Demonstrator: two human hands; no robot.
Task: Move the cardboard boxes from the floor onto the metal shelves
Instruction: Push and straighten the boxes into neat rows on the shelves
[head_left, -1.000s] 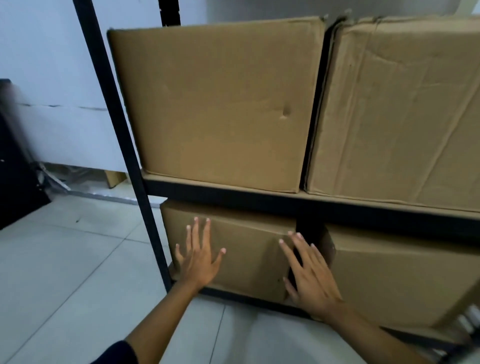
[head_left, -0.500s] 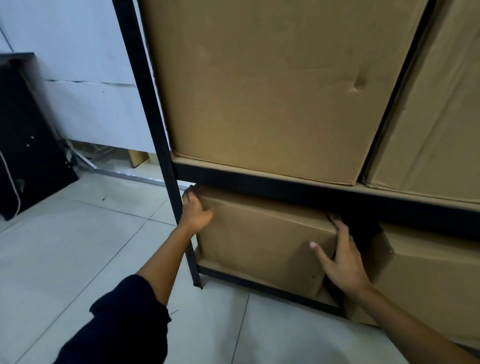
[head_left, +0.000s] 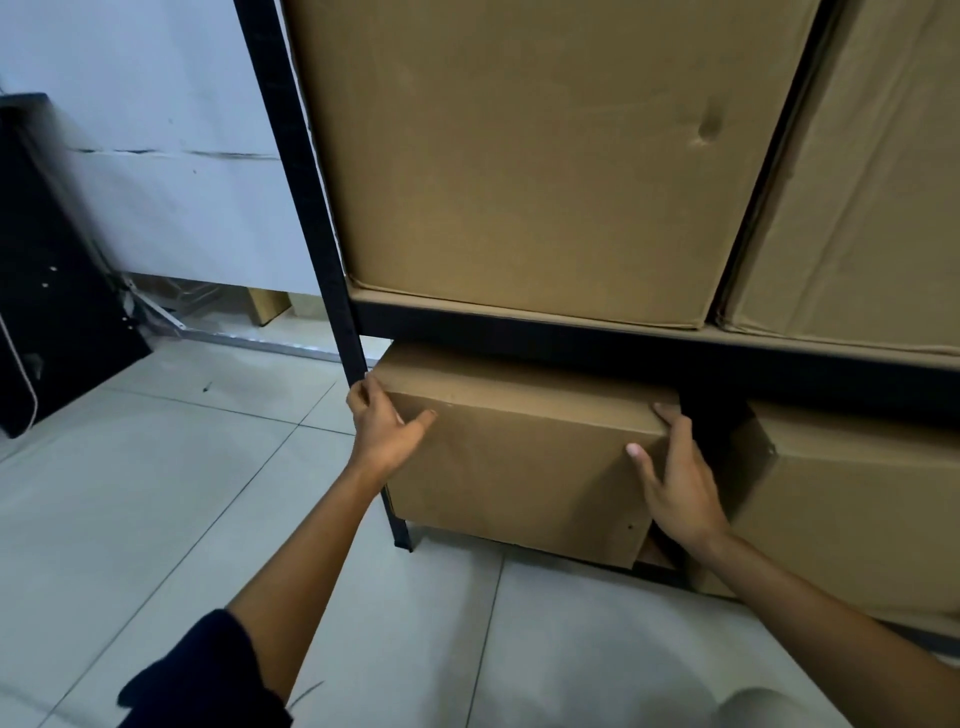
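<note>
A small cardboard box (head_left: 524, 457) sits in the bottom bay of the black metal shelf (head_left: 623, 345), its front sticking out past the shelf's left post (head_left: 311, 218). My left hand (head_left: 382, 428) grips the box's upper left corner, thumb across the front face. My right hand (head_left: 675, 483) grips the box's right edge, fingers wrapped round the corner. Beside it on the bottom level lies a second box (head_left: 857, 514). Two large boxes stand on the level above, one at the left (head_left: 524, 156) and one at the right (head_left: 872, 197).
Grey tiled floor (head_left: 156, 493) spreads to the left and below. A black panel (head_left: 47, 270) leans against the white wall (head_left: 156, 156) at the far left. A metal bracket and a small cardboard piece (head_left: 267, 304) lie by the wall's foot.
My hands went from flat on the small box's front to gripping its left corner and right edge. The box now sticks out further from the shelf, and my view has come closer.
</note>
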